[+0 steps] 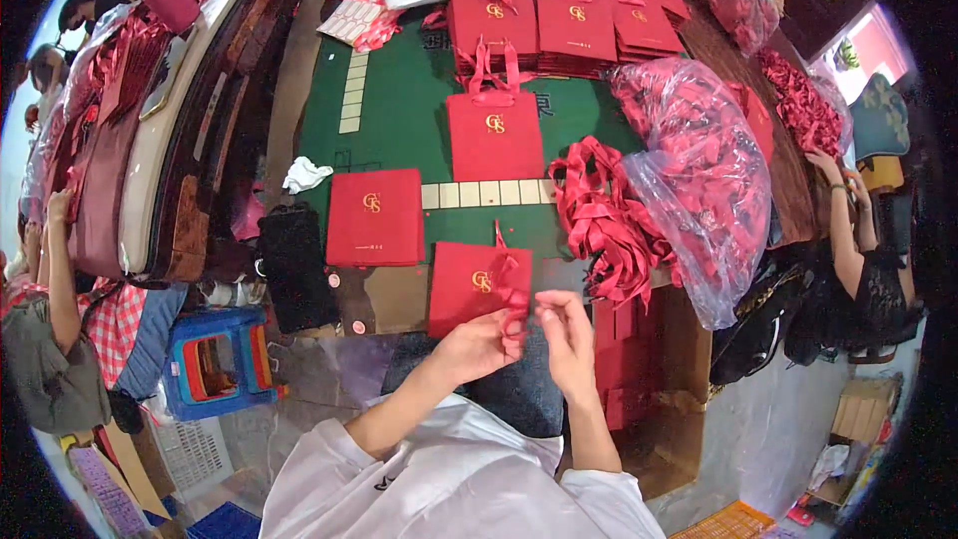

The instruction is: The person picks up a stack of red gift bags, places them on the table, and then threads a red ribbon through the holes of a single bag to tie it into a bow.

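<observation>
Close in front of me, a flat red paper bag (456,284) with gold print lies at the table's near edge. A red ribbon (514,291) hangs over its right part, and one end sticks up past its top edge. My left hand (481,347) is closed, pinching the ribbon's lower part at the bag's lower right corner. Just to the right, my right hand (566,334) is raised with its fingers loosely bent and thumb apart; I see nothing in it. A pile of loose red ribbons (609,210) lies beyond it.
A stack of flat red bags (374,218) lies left, and a bag with ribbon handles (496,137) lies farther up the green table (389,145). Behind are stacked bags (577,25). A clear plastic sack of ribbons (704,175) bulges at right. Other people work at both sides.
</observation>
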Demonstrator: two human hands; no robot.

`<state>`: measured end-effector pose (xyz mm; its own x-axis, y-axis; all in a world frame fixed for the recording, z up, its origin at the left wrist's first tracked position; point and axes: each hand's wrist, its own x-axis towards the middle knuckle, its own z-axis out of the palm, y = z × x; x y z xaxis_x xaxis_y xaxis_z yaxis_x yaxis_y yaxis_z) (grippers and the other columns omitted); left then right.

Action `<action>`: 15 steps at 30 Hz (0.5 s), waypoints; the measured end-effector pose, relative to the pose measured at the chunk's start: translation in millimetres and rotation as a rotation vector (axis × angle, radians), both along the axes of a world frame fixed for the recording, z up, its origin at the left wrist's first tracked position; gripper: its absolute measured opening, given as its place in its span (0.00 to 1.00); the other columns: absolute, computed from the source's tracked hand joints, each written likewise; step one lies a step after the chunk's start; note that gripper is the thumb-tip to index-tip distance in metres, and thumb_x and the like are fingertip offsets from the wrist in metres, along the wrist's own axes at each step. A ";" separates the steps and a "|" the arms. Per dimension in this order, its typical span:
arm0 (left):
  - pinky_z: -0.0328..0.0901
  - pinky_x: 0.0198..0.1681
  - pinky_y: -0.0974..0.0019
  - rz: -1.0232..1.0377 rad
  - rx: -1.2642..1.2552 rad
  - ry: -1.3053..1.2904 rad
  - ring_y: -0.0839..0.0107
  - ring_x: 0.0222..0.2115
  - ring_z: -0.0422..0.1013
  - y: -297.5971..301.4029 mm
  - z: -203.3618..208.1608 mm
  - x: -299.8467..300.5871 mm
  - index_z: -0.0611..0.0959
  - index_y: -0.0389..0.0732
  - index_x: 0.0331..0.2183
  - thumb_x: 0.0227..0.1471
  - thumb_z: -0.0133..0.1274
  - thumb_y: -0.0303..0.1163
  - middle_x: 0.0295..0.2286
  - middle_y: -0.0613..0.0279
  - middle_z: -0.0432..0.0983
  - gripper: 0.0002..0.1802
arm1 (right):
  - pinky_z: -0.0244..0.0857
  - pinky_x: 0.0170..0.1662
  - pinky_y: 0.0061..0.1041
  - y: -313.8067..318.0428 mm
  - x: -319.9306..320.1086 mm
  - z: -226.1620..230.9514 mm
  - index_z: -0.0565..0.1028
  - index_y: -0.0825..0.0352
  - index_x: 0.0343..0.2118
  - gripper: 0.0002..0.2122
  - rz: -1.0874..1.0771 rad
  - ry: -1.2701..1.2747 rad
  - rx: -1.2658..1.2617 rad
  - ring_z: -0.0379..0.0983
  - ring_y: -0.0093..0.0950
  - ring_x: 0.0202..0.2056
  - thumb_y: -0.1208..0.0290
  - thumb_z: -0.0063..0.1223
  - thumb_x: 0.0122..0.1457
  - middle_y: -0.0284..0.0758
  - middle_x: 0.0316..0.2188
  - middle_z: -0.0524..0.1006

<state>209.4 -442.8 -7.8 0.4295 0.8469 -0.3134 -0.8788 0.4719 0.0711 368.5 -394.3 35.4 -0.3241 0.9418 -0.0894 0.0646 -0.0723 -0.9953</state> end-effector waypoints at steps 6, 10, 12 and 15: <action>0.63 0.42 0.68 0.050 -0.023 -0.351 0.72 0.35 0.69 -3.3 0.9 -3.2 0.77 0.38 0.48 0.58 0.48 0.26 0.36 0.62 0.73 0.15 | 0.65 0.45 0.22 -8.4 4.2 5.5 0.75 0.69 0.41 0.12 0.128 0.061 0.088 0.71 0.24 0.40 0.84 0.57 0.53 0.33 0.37 0.72; 0.65 0.42 0.67 0.065 -0.072 -0.309 0.71 0.36 0.71 -5.0 1.3 5.3 0.76 0.38 0.49 0.58 0.49 0.26 0.38 0.59 0.75 0.16 | 0.64 0.47 0.24 -13.5 5.1 -8.1 0.76 0.69 0.38 0.09 0.081 -0.003 0.135 0.72 0.26 0.41 0.84 0.56 0.54 0.35 0.36 0.75; 0.66 0.41 0.68 0.068 -0.091 -0.168 0.72 0.35 0.71 -5.6 8.1 8.2 0.76 0.39 0.48 0.59 0.50 0.28 0.38 0.61 0.76 0.15 | 0.64 0.48 0.25 -15.4 5.9 -6.5 0.75 0.69 0.36 0.08 0.053 0.075 0.125 0.72 0.27 0.41 0.84 0.56 0.53 0.36 0.36 0.75; 0.66 0.41 0.68 -0.033 -0.013 0.073 0.73 0.34 0.72 -8.3 10.6 2.4 0.77 0.40 0.44 0.60 0.51 0.31 0.37 0.64 0.76 0.11 | 0.65 0.53 0.35 -12.4 6.9 10.5 0.70 0.68 0.33 0.08 0.017 0.259 0.177 0.74 0.34 0.46 0.86 0.55 0.53 0.40 0.38 0.77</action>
<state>211.7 -451.1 2.8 0.4328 0.8282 -0.3561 -0.8553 0.5020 0.1280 375.4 -406.8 45.9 -0.3306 0.9296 0.1630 -0.1931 0.1024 -0.9758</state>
